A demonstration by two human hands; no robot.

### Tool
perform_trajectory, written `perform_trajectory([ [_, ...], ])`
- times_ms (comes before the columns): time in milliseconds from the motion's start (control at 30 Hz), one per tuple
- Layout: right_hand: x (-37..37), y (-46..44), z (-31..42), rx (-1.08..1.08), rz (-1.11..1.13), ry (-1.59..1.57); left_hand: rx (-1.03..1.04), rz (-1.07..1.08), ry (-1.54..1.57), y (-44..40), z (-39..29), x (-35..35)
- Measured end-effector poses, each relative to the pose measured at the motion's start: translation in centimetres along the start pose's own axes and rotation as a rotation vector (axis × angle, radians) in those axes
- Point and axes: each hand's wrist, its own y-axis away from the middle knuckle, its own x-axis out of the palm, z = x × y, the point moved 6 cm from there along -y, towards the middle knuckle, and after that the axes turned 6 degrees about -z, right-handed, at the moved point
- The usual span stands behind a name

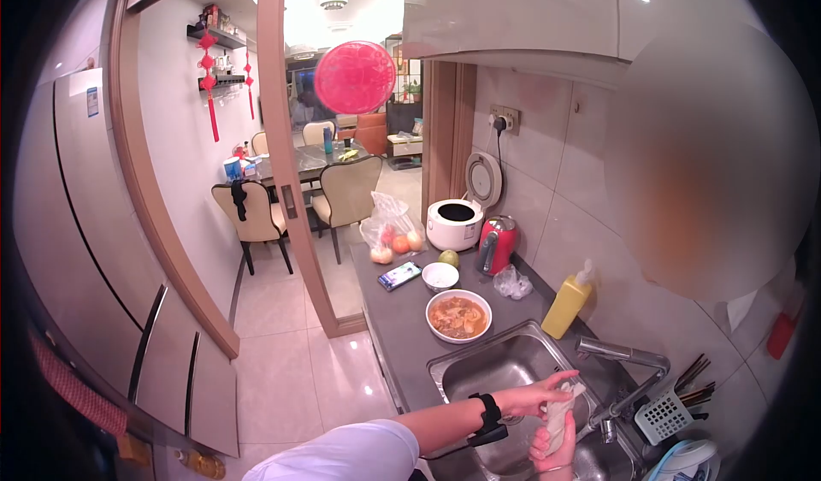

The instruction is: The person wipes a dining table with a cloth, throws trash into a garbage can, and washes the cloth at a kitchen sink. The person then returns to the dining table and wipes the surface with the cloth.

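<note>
A pale, crumpled cloth [558, 418] is held over the double sink [479, 366]. My left hand [532, 397], with a black watch [489, 414] on its wrist, pinches the cloth's upper part, one finger stretched out past it. Lower down, my right hand [552, 448] is wrapped round the same cloth. The metal faucet [624, 353] stands just to the right of both hands, its spout reaching over the sink.
On the counter are a bowl of reddish food [458, 317], a small white bowl [440, 277], a phone [399, 276], a rice cooker [454, 227] with lid up, a red kettle [498, 246], a yellow pump bottle [566, 306] and a chopstick holder [663, 418]. A blurred patch covers the upper right.
</note>
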Motion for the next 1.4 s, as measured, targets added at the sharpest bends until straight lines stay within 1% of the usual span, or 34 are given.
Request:
perform_trajectory([
  [67,2.9,0.7,-1.2,0.231,0.346,-0.436,-0.022,0.278,0.557,0.7,-0.7,1.8],
  [133,3.7,1.6,-0.3,0.222,0.362,-0.460,0.009,0.272,0.553,0.8,-2.1,2.3],
  [200,4.3,2.8,0.1,0.213,0.377,-0.521,0.031,0.161,0.355,0.0,-1.9,1.8],
  [233,3.8,2.6,-0.1,0.190,0.383,-0.382,0.018,0.156,0.371,-0.2,-1.5,1.8],
  [267,3.3,2.2,-0.4,0.199,0.364,-0.385,-0.061,0.052,0.136,-0.2,-1.5,1.6],
  [300,2.3,1.3,-0.6,0.142,0.246,-0.160,-0.134,-0.045,-0.103,-0.4,-1.2,1.4],
  [333,2.0,1.4,-0.3,0.083,0.131,0.065,-0.138,-0.041,-0.092,-1.1,0.0,1.7],
  [367,2.2,1.5,0.1,0.005,0.013,0.195,-0.023,-0.116,-0.167,-2.2,1.0,1.3],
  [400,2.3,1.5,-0.1,0.007,0.006,0.194,0.092,-0.192,-0.244,-2.6,1.0,1.2],
  [467,1.6,0.8,0.3,-0.135,-0.122,0.419,0.089,-0.231,-0.308,-3.3,2.3,1.3],
  [500,1.0,-0.1,0.0,-0.134,-0.127,0.417,0.090,-0.274,-0.376,-3.5,2.8,1.2],
  [533,-0.6,-1.4,-0.1,-0.206,-0.222,0.514,0.085,-0.269,-0.376,-3.9,3.7,1.2],
  [567,-2.1,-2.7,-0.1,-0.276,-0.318,0.611,0.188,-0.339,-0.571,-4.1,3.8,1.0],
  [600,-3.3,-4.2,-0.4,-0.274,-0.322,0.608,0.294,-0.408,-0.766,-4.3,4.0,1.0],
  [667,-6.1,-6.8,-0.2,-0.313,-0.497,1.014,0.280,-0.455,-0.816,-4.5,5.1,1.0],
  [700,-7.6,-8.5,-0.9,-0.311,-0.501,1.013,0.270,-0.507,-0.867,-4.6,5.6,0.8],
  [767,-8.3,-9.9,-0.2,-0.747,-0.599,1.369,0.230,-0.559,-0.860,-5.2,7.7,0.0],
  [800,-7.8,-9.2,-0.3,-0.748,-0.601,1.369,0.190,-0.613,-0.855,-5.4,8.3,-0.5],
  [867,-5.3,-5.4,0.2,-0.787,-0.742,1.303,0.170,-0.607,-0.825,-4.8,7.7,-0.7],
  [900,-5.4,-5.3,0.4,-0.785,-0.742,1.305,0.145,-0.598,-0.796,-4.5,7.4,-0.9],
  [933,-5.7,-5.8,0.1,-0.715,-0.600,1.177,0.141,-0.596,-0.796,-4.3,6.9,-1.0],
  [967,-5.8,-6.2,-0.4,-0.646,-0.461,1.046,0.077,-0.504,-0.836,-4.6,6.8,-0.9],
  [1000,-4.8,-4.9,0.3,-0.645,-0.462,1.046,0.014,-0.411,-0.874,-4.8,6.4,-0.8],
  [1033,-3.3,-3.0,0.7,-0.445,-0.374,0.841,0.013,-0.411,-0.874,-4.5,5.0,-1.0],
  [1067,-1.6,-1.2,0.8,-0.249,-0.286,0.634,-0.004,-0.224,-0.614,-3.9,3.8,-0.3],
  [1100,-0.1,0.0,1.1,-0.237,-0.213,0.519,-0.023,-0.039,-0.352,-3.0,2.7,0.6],
  [1133,0.1,0.8,1.5,-0.236,-0.216,0.516,-0.026,-0.036,-0.351,-1.9,1.6,0.1],
  [1200,1.4,1.8,0.6,0.039,0.002,0.022,-0.142,0.057,0.088,0.0,0.6,0.0],
  [1233,2.3,2.1,0.4,0.093,0.083,0.019,-0.160,0.132,0.154,-0.3,1.6,-0.3],
  [1267,2.8,2.4,0.1,0.090,0.082,0.019,-0.159,0.135,0.154,-0.2,2.1,-0.1],
  [1300,4.3,3.1,-0.9,0.203,0.231,-0.170,-0.159,0.259,0.392,0.1,2.0,0.9],
  [1333,5.9,3.9,-1.6,0.314,0.382,-0.360,-0.159,0.384,0.629,1.3,0.1,2.3],
  [1367,6.7,4.3,-2.0,0.360,0.422,-0.518,-0.149,0.363,0.724,2.2,-1.3,3.3],
  [1400,7.0,4.7,-2.1,0.357,0.419,-0.520,-0.152,0.366,0.725,1.8,-0.9,3.2],
])
